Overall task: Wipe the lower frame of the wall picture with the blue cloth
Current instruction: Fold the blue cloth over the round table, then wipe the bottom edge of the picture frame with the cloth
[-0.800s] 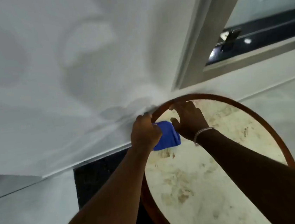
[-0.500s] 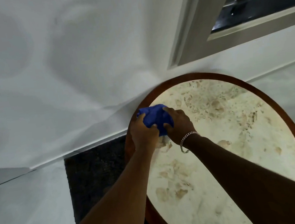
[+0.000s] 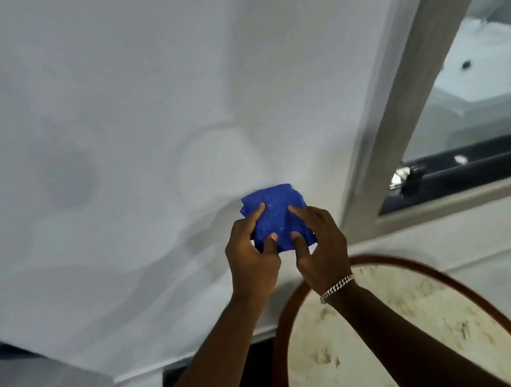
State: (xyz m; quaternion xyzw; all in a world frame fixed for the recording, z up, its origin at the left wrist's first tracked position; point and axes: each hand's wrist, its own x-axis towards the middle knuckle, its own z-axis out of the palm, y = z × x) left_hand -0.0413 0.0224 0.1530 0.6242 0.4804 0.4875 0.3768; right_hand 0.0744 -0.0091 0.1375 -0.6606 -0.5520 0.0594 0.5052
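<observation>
A folded blue cloth (image 3: 274,215) is held up in front of the white wall by both hands. My left hand (image 3: 250,257) grips its left side with thumb and fingers, and my right hand (image 3: 322,249), with a silver bracelet at the wrist, grips its right side. The wall picture (image 3: 475,123) hangs at the upper right, with a pale grey frame around reflective glass. Its lower frame (image 3: 458,200) runs rightward from the corner, to the right of the cloth and apart from it.
A round table (image 3: 400,332) with a brown wooden rim and mottled cream top stands below my arms at the lower right. A dark rug (image 3: 253,381) lies on the pale floor beside it. The white wall (image 3: 115,145) fills the left and centre.
Both hands have lifted the blue cloth from the table's rim up in front of the wall. The view has tilted upward, so the table sits lower and the picture larger.
</observation>
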